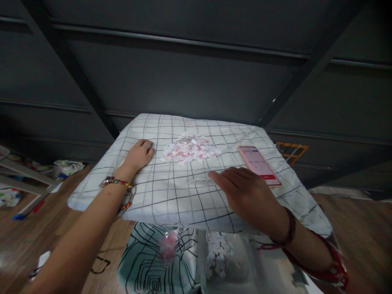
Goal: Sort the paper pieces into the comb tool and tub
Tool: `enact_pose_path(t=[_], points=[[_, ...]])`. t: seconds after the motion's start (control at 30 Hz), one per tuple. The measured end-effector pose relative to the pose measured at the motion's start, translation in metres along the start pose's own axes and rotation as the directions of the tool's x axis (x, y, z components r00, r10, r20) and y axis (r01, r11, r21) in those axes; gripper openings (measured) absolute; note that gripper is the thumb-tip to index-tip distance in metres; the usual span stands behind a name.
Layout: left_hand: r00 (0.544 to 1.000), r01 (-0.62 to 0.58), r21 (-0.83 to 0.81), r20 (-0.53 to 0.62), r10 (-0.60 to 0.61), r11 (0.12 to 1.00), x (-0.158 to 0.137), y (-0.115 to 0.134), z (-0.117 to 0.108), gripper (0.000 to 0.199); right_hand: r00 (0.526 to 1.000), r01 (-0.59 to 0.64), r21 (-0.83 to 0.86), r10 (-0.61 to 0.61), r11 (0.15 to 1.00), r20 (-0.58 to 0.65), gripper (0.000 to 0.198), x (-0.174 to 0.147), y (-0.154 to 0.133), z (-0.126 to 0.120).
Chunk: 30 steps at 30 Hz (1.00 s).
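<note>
On the checked white cloth, my left hand lies to the left of a heap of small white and pink paper pieces. Its thumb and fingers are a little apart, and I see nothing held in them. My right hand is over the front right of the cloth, its fingers curled and its thumb pointing left. At the thumb tip is a thin, pale, see-through strip, blurred, its kind unclear. Just beyond that hand lies a pink phone with a lit screen, partly hidden by the knuckles.
Below the table's front edge are a teal cushion with black lines, a pink see-through bundle on it, and a clear plastic box containing white paper pieces. A dark panelled wall stands behind the table. A white rack is at left.
</note>
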<state>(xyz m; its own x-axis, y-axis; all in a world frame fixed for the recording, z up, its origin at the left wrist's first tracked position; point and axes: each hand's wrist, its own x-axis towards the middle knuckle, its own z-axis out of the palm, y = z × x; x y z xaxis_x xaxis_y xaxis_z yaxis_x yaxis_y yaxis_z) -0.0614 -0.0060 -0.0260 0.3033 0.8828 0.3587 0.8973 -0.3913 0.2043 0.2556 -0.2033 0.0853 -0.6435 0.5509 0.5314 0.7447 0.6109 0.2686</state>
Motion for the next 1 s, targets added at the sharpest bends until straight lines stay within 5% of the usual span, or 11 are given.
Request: enact_pose_path(t=[0.73,1.0], points=[[0.999,0.035,0.018,0.025,-0.036,0.999,-0.001,0.005,-0.003,0.043,0.997,0.067,0.256,-0.076,0.964,0.025,0.025,0.008,-0.047,-0.035],[0.998,0.024,0.017,0.049,-0.025,1.0,-0.003,0.007,-0.007,0.043,1.0,0.016,0.187,-0.013,0.982,-0.017,0.029,0.007,-0.021,-0.024]])
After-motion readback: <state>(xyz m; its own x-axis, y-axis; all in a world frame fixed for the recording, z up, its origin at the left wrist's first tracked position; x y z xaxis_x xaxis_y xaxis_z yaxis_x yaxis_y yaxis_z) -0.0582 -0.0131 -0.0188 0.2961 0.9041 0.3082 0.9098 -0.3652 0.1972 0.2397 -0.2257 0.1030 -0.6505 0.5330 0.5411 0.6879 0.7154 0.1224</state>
